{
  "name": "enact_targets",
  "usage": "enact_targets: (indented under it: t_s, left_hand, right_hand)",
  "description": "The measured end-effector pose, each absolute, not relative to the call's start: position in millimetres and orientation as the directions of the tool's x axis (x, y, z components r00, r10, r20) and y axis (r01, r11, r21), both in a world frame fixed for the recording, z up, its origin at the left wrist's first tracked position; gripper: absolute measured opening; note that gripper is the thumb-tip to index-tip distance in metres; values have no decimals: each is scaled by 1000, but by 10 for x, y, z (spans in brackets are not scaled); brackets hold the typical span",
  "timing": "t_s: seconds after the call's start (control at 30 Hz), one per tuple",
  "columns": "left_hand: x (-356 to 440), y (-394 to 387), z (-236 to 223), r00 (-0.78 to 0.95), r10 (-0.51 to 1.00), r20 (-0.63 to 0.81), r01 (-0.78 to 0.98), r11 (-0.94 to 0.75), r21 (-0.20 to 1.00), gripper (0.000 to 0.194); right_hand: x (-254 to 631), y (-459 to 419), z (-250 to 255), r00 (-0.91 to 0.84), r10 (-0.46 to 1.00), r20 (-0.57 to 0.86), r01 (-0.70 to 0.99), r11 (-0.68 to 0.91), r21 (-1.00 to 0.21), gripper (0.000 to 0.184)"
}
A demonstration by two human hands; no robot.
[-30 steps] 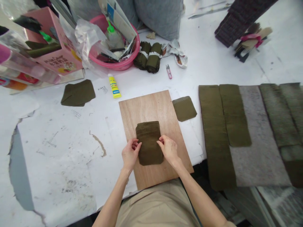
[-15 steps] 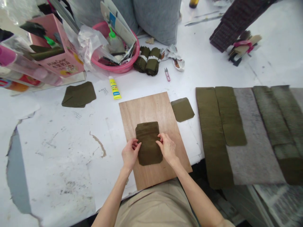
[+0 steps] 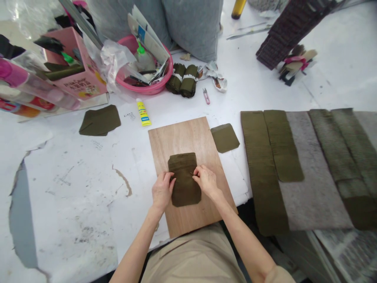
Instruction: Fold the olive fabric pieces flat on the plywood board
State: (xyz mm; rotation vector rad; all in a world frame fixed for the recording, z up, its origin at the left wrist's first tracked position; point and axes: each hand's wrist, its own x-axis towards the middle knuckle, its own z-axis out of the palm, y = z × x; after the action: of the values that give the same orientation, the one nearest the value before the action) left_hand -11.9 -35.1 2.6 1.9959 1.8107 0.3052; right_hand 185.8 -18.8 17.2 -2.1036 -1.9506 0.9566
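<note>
- Nearest, the left hand [image 3: 161, 192] pinches the left edge of the cloth [image 3: 186, 193] between thumb and fingertips, its grip narrow.
- The right hand [image 3: 207, 181] pinches the right edge at about the same height, thumb and forefinger close together, a small fold of cloth standing up between them.
- That fold is the fresh change: half a second ago the cloth looks smoother there, and now faint creases run inward from both grips. I take it that the edges are now gathered rather than merely touched.
- Both hands keep nearly the same place, so the change seems to lie in the fingers alone.
- The cloth lies on the board [image 3: 180, 137], roughly midway across it; its lower part looks flat, and its upper part shows fine cross lines.
- Just beyond, a green square [image 3: 225, 138] lies beside the board's right edge, with the panel [image 3: 265, 165] farther right.
- Farther off on the table [image 3: 73, 232] are scraps [image 3: 100, 121], a yellow tube [image 3: 143, 113], snips [image 3: 206, 96] and two rolls [image 3: 189, 80], all apparently undisturbed.
</note>
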Motion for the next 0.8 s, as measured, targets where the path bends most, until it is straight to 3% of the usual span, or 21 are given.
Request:
enact_targets:
  t_s: [0.17, 0.3, 0.43, 0.57, 0.67, 0.8]
  left_hand:
    - [-122, -234, 88, 299, 948, -113, 913, -250, 321, 26]
    - [-168, -96, 131, 505, 850, -146, 844, -453, 287, 37]
    - [-210, 11, 196, 612, 769, -186, 776, -539, 327, 24]
    - [-216, 60, 225, 645, 723, -249, 758, -563, 328, 8]
    - [-215, 74, 212, 630, 724, -280, 770, -537, 344, 8]
    - [-223, 77, 206, 553, 779, -297, 814, -428, 393, 3]
  right_hand:
    - [1818, -255, 230, -145, 966, -214, 876, 25, -483, 13]
    - [1844, -412, 197, -220, 971, -90, 787, 122, -605, 13]
    - [1899, -512, 107, -210, 973, -94, 672, 74, -737, 12]
    - [1894, -519, 76, -75, 976, -204, 579, -124, -806, 18]
    - [1863, -482, 103, -17, 957, -289, 608, -220, -763, 19]
    - [1818, -431, 141, 9, 939, -343, 786, -219, -579, 11]
